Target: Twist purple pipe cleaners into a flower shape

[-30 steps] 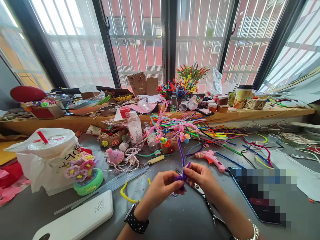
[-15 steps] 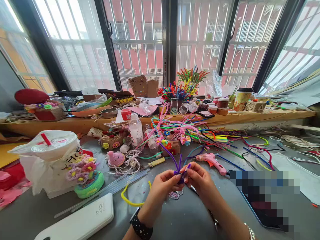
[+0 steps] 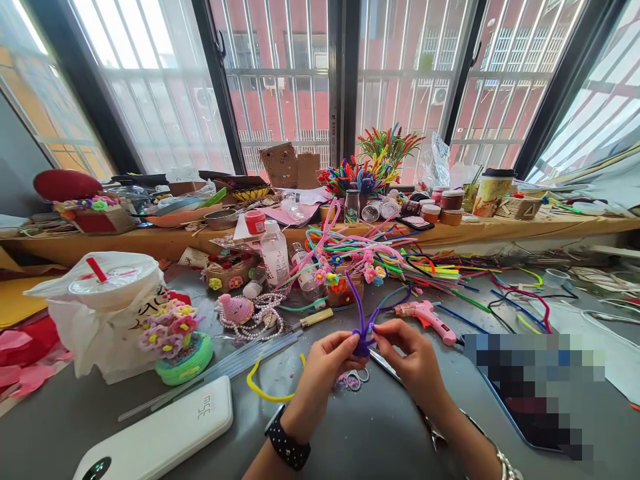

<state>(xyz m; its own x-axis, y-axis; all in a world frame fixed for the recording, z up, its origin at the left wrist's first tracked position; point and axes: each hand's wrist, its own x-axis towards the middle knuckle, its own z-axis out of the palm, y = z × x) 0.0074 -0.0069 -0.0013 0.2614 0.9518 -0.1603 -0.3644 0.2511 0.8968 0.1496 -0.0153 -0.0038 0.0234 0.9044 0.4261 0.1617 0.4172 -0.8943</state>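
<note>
A purple pipe cleaner (image 3: 361, 348), twisted into a small looped bunch with two loose ends standing up, is between my hands above the table. My left hand (image 3: 334, 363) pinches the bunch from the left with thumb and fingers. From the right, my right hand (image 3: 413, 353) pinches a purple strand near the base of the shorter end. Under my hands lie small scissors (image 3: 356, 380) with pink bits around them. A long metal tool (image 3: 387, 368) passes partly hidden beneath my right wrist. Left of my left hand, a bent yellow pipe cleaner (image 3: 260, 390) rests on the table.
A pink glue gun (image 3: 427, 320) and a dark phone (image 3: 520, 407) lie to the right. At left are a white power bank (image 3: 165, 427), a pipe-cleaner flower pot (image 3: 183, 363) and a bagged drink cup (image 3: 113, 287). Several colourful pipe cleaners (image 3: 440, 277) are piled behind.
The two upright purple ends have spread apart, the shorter one leaning right with my right hand. My hands stay close together on the bunch. The whole view has shifted slightly.
</note>
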